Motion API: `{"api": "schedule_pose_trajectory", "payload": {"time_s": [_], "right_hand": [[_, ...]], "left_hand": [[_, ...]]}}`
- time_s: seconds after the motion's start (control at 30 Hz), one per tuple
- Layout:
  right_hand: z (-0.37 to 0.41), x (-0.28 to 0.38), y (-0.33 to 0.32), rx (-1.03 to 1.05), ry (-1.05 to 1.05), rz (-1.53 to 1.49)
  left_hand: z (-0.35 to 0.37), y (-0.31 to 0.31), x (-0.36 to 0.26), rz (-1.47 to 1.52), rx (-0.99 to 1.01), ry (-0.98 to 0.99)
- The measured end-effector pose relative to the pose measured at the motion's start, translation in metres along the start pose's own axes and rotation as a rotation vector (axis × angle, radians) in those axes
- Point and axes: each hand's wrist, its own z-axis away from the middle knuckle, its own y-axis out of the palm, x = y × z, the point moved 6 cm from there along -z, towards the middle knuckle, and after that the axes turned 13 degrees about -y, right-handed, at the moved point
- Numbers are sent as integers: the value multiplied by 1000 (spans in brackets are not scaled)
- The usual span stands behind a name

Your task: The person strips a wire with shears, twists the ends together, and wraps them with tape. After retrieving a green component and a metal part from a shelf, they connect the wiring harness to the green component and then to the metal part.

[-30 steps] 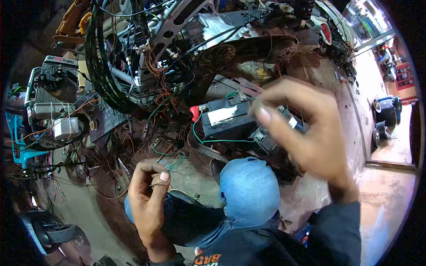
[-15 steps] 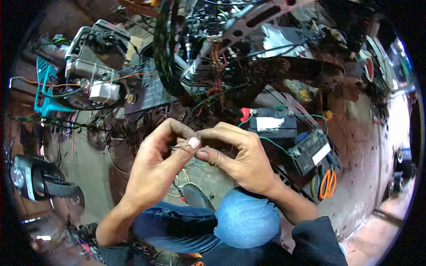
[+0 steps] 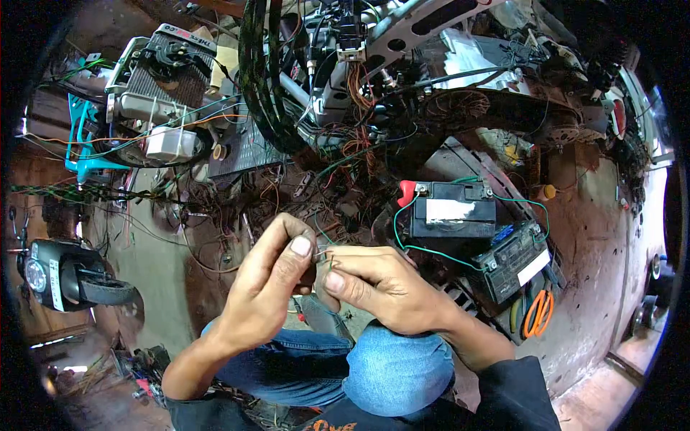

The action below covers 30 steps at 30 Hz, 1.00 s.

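Note:
My left hand point(image 3: 267, 291) is closed in a pinch, thumb pressed against the curled fingers. A thin wire point(image 3: 321, 251) runs from its fingertips across a small gap to my right hand point(image 3: 381, 291). The right hand is closed too, its thumb against the side of the index finger, gripping the wire's other part. Most of the wire is hidden inside the fingers. Both hands are in front of my knees, above the floor. Beyond them lies a tangle of loose wiring point(image 3: 352, 154) below a vehicle frame point(image 3: 402, 43).
Two batteries, one with a red terminal cover point(image 3: 407, 192) and a second battery point(image 3: 512, 262), sit at the right with green wires. Orange-handled pliers point(image 3: 539, 314) lie beside them. A radiator point(image 3: 172, 72) stands upper left, a headlight point(image 3: 37, 276) at far left.
My hands have come slightly apart, showing wire between them. The left thumb has tipped more upright, and the right hand has moved a little lower. The view has shifted slightly.

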Motion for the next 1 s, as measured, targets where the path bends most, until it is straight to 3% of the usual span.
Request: {"api": "schedule_pose_trajectory", "payload": {"time_s": [0.1, 0.23, 0.27, 0.37, 0.73, 0.83, 1.0], "right_hand": [[-3, 5, -1, -75, -106, 23], [-4, 10, -4, -7, -77, 117], [-3, 8, -5, 25, 9, 40], [-3, 8, -6, -13, -95, 96], [1, -12, -3, -120, -75, -15], [0, -9, -6, -33, -10, -17], [0, -10, -4, -147, -89, -55]], "left_hand": [[-2, 3, 0, -130, 5, 10], [-4, 3, -3, -185, -31, 51], [-4, 2, -3, -192, -41, 58], [-3, 2, -3, -216, -42, 44], [-3, 5, 1, -168, -24, -4], [-2, 5, 4, -99, -8, -21], [-1, 6, 2, -147, -20, 7]]}}
